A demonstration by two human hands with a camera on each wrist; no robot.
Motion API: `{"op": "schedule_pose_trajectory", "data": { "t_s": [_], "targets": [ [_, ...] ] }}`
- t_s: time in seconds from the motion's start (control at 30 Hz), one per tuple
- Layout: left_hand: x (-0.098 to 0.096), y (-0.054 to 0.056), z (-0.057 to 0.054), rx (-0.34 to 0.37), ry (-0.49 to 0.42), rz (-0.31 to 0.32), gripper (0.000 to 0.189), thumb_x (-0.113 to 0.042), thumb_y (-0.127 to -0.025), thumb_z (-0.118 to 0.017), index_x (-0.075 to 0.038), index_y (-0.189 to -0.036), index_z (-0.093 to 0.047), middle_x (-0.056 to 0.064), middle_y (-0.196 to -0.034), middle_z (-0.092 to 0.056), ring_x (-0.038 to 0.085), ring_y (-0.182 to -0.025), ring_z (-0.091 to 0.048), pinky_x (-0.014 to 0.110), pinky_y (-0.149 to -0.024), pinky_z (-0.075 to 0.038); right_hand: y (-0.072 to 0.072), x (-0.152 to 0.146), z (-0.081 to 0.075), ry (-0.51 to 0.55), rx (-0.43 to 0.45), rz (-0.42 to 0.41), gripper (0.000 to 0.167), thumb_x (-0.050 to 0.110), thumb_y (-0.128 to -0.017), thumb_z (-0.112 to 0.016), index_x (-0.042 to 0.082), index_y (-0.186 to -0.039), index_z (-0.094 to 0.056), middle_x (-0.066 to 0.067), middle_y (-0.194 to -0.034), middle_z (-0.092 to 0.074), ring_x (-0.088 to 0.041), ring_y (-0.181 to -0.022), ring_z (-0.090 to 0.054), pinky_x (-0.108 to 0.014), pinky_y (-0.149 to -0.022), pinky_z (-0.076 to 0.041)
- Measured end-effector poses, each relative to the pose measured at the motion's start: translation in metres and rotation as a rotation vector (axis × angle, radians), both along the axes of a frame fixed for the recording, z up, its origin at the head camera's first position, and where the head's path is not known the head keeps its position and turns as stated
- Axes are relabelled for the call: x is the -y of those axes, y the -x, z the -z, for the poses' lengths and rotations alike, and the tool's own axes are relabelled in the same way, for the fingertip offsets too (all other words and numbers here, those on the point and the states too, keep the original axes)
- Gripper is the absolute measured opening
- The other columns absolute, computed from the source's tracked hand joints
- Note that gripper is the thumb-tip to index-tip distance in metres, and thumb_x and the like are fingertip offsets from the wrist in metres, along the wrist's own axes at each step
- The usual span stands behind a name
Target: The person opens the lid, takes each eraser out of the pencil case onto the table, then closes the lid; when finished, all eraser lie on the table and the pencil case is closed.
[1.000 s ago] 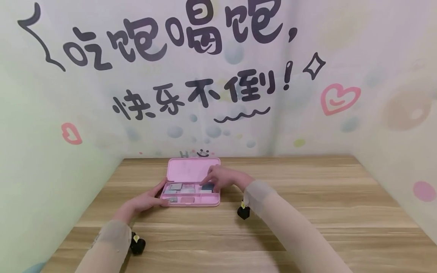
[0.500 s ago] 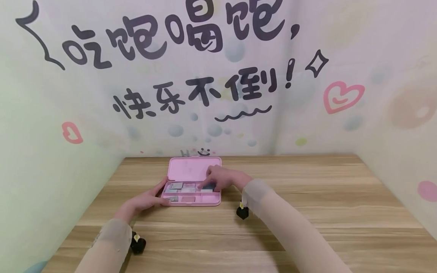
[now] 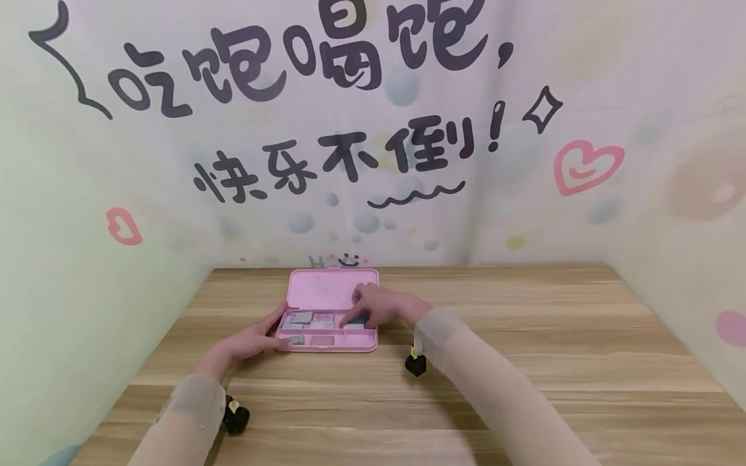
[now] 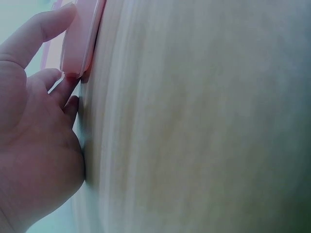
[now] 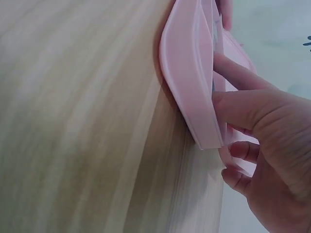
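Observation:
A pink plastic compartment case [image 3: 360,340] lies on the table with its hinged lid [image 3: 320,289] raised at the back. My left hand [image 3: 250,342] holds the case's left end, thumb at the near corner and fingers along the far side; the left wrist view shows the thumb [image 4: 46,24] over the edge. Inside the right end of the back row, my right hand [image 3: 381,305] pinches a small dark blue and white block [image 3: 355,323] between index finger and thumb. Its remaining fingers are bent, and they partly hide the block. Small pale blocks [image 3: 301,318] sit at the left.
A pinkish flat block [image 3: 322,340] lies in the front row, left of a bare pink compartment. The wooden table [image 3: 326,414] meets a printed cloth backdrop [image 3: 280,226] just behind the lid. Black wrist devices [image 3: 236,417] hang below both sleeves.
My right index finger has dipped slightly lower beside the dark blue block, covering more of it. The left hand and the case keep their places, apart from a slight shift of the view.

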State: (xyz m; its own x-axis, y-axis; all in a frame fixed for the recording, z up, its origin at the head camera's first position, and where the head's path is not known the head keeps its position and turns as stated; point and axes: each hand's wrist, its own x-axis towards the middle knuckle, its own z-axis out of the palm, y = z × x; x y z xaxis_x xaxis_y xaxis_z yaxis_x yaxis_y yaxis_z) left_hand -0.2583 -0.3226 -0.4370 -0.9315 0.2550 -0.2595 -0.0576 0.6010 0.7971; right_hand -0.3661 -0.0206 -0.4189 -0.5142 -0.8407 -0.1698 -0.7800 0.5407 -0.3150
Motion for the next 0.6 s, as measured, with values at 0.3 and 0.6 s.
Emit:
{"op": "schedule_pose_trajectory", "data": {
  "t_s": [0.3,0.6],
  "targets": [
    [-0.002,0.001,0.0,0.005,-0.041,0.005,0.105,-0.027,-0.084,-0.075,-0.018,-0.157,-0.001,0.024,-0.159,0.001,0.044,-0.142,-0.003,0.061,-0.111,-0.006,-0.003,-0.006,-0.01,0.068,0.025,0.019,0.047,0.01,-0.083,-0.076,0.038,-0.12,-0.069,-0.001,-0.118,-0.043,-0.017,-0.104,-0.037,-0.027,-0.084,-0.039],
    [-0.003,-0.004,-0.002,0.012,-0.024,-0.002,0.105,-0.028,-0.083,-0.075,-0.017,-0.157,-0.001,0.026,-0.158,0.001,0.047,-0.142,-0.002,0.064,-0.11,-0.005,-0.004,-0.013,-0.025,0.08,-0.034,0.028,0.047,0.015,-0.087,-0.073,0.039,-0.126,-0.065,-0.006,-0.127,-0.042,-0.018,-0.11,-0.038,-0.031,-0.089,-0.038]
  ]
}}
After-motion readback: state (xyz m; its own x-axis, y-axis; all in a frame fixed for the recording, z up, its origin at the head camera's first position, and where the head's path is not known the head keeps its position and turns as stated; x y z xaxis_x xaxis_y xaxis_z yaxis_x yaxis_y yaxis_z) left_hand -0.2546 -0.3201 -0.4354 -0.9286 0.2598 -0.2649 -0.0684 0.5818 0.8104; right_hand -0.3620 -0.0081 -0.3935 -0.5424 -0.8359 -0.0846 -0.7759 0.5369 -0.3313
